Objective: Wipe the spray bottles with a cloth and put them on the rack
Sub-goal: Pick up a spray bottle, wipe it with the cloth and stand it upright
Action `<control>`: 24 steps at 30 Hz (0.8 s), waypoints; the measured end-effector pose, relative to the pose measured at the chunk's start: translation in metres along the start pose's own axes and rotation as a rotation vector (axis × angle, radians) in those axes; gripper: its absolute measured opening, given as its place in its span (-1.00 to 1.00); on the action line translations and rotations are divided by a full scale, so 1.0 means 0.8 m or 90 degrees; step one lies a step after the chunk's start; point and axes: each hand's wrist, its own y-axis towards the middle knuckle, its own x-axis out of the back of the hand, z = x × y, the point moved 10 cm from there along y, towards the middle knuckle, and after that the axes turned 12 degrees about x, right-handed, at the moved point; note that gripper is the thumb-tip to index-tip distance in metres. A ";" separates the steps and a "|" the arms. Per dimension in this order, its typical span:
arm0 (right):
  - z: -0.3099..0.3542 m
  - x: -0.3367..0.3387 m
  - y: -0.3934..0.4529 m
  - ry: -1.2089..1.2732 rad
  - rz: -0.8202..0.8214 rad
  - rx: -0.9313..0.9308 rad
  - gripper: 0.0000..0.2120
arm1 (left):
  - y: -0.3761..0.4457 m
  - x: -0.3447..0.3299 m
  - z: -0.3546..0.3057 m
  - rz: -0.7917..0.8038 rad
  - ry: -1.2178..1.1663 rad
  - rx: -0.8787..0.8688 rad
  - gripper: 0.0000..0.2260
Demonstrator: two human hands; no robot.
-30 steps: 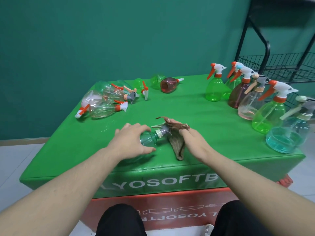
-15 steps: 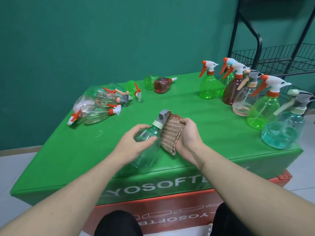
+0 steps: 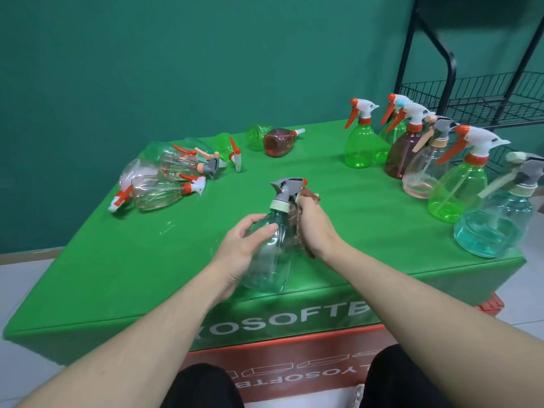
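Above the worktop's (image 3: 338, 207) near edge, the left hand (image 3: 240, 248) clamps its grip round the teal spray bottle (image 3: 272, 254), upright, nozzle pointing left; the right hand (image 3: 316, 228) presses the brown cloth (image 3: 297, 231), gripped, against its side.

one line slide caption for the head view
Left hand holds a clear spray bottle; right hand wipes it with brown cloth.

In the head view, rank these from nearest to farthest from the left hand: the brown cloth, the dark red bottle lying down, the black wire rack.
Measured from the left hand:
1. Brown cloth, just right of it, in the right hand against the held bottle.
2. Dark red bottle, lying at the table's far edge.
3. Black wire rack, beyond the table, far right.
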 end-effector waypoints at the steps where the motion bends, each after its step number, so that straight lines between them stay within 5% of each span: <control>1: -0.007 -0.001 0.001 0.046 0.001 -0.027 -0.56 | 0.000 -0.001 0.001 0.002 0.002 -0.001 -0.38; 8: -0.003 0.006 -0.002 0.384 -0.024 -0.095 -0.60 | -0.003 -0.009 0.007 0.044 -0.017 0.037 -0.20; 13: -0.009 0.003 0.001 0.167 -0.028 -0.067 -0.56 | -0.005 -0.007 0.005 0.051 -0.027 0.046 -0.51; 18: -0.008 0.002 -0.005 -0.095 0.022 0.017 -0.61 | -0.004 -0.003 -0.004 0.026 -0.065 0.028 -0.46; 22: -0.008 0.012 -0.006 -0.128 -0.010 0.010 -0.58 | -0.001 0.011 -0.015 -0.035 -0.063 0.018 -0.39; 24: -0.012 0.022 -0.003 -0.102 -0.052 -0.037 -0.57 | -0.004 0.014 -0.019 -0.041 -0.078 0.020 -0.51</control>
